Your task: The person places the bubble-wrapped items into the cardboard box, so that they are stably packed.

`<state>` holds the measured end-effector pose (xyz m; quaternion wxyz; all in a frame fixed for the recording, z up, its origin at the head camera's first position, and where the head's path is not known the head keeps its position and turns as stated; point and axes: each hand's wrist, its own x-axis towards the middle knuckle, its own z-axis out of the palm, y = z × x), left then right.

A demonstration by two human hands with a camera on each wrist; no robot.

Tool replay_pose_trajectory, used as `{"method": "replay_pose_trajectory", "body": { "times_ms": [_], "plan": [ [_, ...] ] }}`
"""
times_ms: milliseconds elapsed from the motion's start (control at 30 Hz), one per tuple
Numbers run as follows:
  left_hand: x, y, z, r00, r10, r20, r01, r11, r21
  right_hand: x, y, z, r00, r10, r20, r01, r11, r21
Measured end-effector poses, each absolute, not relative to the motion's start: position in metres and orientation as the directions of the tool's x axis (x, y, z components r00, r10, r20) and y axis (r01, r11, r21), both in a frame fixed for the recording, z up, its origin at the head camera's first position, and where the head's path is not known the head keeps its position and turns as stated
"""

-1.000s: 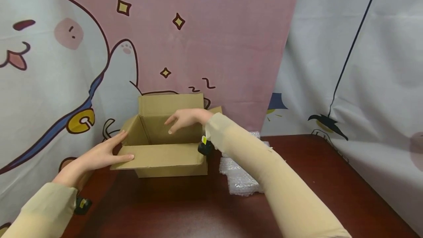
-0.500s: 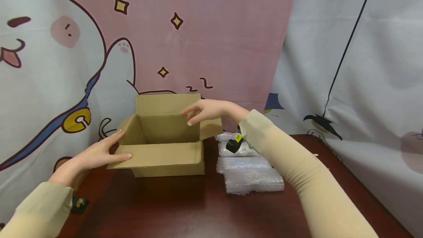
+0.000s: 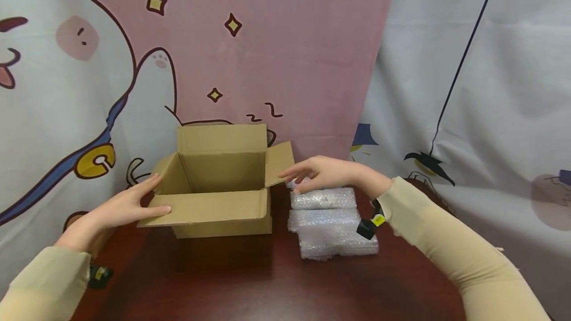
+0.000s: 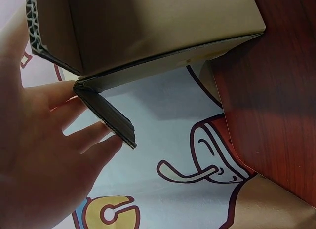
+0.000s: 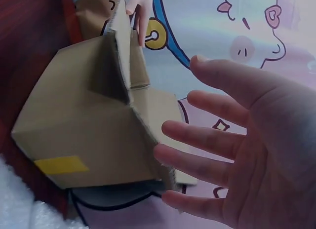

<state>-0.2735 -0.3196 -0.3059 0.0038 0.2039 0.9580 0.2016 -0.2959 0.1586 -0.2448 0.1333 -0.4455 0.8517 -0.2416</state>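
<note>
An upright cardboard box (image 3: 232, 228) has its flaps spread in the head view. My left hand (image 3: 118, 208) rests at its left corner, the thumb against the front flap (image 3: 214, 207) and the fingers along the left flap (image 3: 164, 171). In the left wrist view those fingers are straight and touch the flap's outer side (image 4: 111, 118). My right hand (image 3: 332, 172), fingers spread, hovers by the right flap (image 3: 278, 160), above bubble-wrap packs (image 3: 330, 241). It holds nothing in the right wrist view; whether a fingertip touches the flap I cannot tell.
The box and packs sit on a dark red-brown table (image 3: 285, 281). Behind them hangs a pink and white cartoon cloth (image 3: 303, 53), close to the box's back. A yellow strip (image 5: 61, 165) marks the box's right side.
My right hand has moved right and down from over the box's interior to beside the right flap, uncovering that flap and the bubble-wrap packs. My left hand stays on the box.
</note>
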Motion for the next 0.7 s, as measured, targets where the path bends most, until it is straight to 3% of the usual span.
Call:
{"method": "replay_pose_trajectory", "body": {
  "times_ms": [333, 700],
  "plan": [
    [-0.272, -0.321, -0.306, -0.916, 0.393, 0.075, 0.389, 0.832, 0.397, -0.286, 0.214, -0.297, -0.662, -0.749, 0.010, -0.618, 0.539, -0.572],
    [-0.275, -0.318, -0.306, -0.916, 0.395, 0.072, 0.390, 0.830, 0.399, -0.294, 0.254, -0.378, -0.687, -0.724, 0.064, -0.615, 0.533, -0.581]
  ]
}}
